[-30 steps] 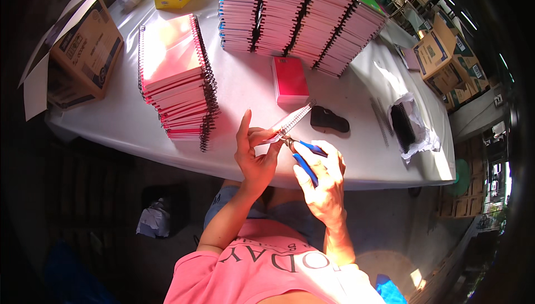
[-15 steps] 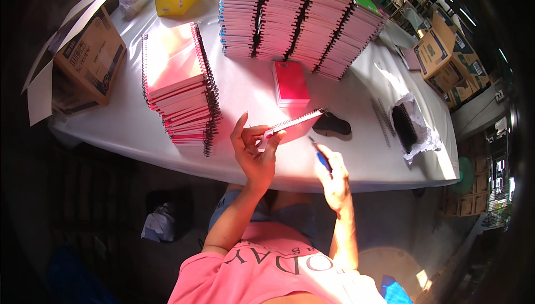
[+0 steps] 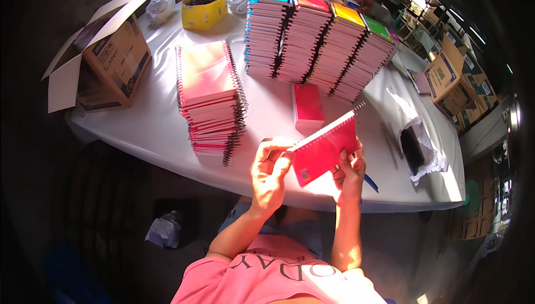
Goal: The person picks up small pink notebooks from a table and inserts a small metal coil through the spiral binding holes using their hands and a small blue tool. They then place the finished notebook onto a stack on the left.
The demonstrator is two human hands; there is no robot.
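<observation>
head view: both hands, left hand [image 3: 270, 174] and right hand [image 3: 350, 171], now grip the red notebook [image 3: 324, 151], raised upright

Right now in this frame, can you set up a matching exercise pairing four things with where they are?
Things:
1. red spiral notebook
2. yellow tub
3. open cardboard box
4. black item in clear bag

Places:
A. table's far edge
B. table's right end
C. between left hand and right hand
D. table's left end

Pairs: 1-C, 2-A, 3-D, 4-B
</observation>
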